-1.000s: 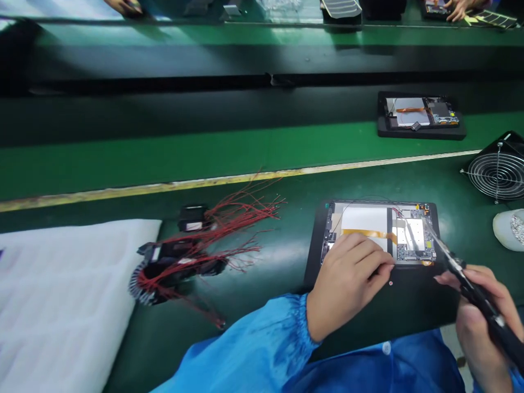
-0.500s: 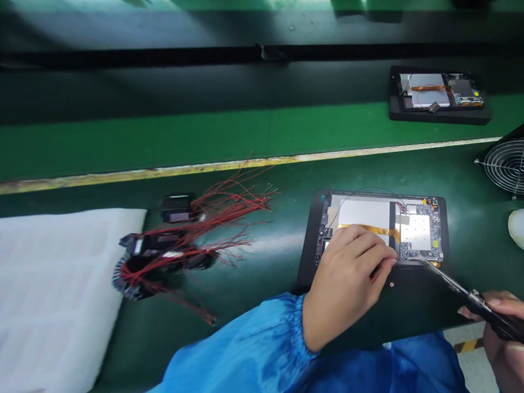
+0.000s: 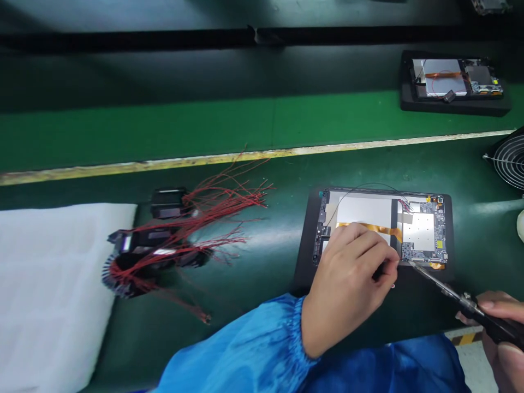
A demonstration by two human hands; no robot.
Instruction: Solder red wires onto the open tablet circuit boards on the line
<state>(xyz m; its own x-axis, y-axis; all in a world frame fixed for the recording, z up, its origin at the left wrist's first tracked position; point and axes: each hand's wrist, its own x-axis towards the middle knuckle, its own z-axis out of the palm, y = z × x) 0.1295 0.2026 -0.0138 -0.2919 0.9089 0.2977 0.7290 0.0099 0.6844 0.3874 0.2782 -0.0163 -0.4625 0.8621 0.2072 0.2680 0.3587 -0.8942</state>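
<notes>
An opened tablet lies on a black holder, its battery, orange ribbon cable and circuit board exposed. Across the tablet's lower left part rests my left hand, thumb and fingers pinched at the board's lower edge. Whatever is between those fingertips is too small to make out. My right hand, partly cut off by the frame edge, grips a soldering iron by its black handle. The iron's tip touches or nearly touches the board's lower left corner, close to my left fingertips.
Left of the tablet lie black parts with bundled red wires. A white foam sheet covers the far left. Another opened tablet sits on a holder beyond the yellowish strip. A fan grille stands at right.
The iron's tip has shifted left along the board's lower edge, nearer my left fingertips. My left hand stays pinched in about the same place. The camera view has shifted slightly.
</notes>
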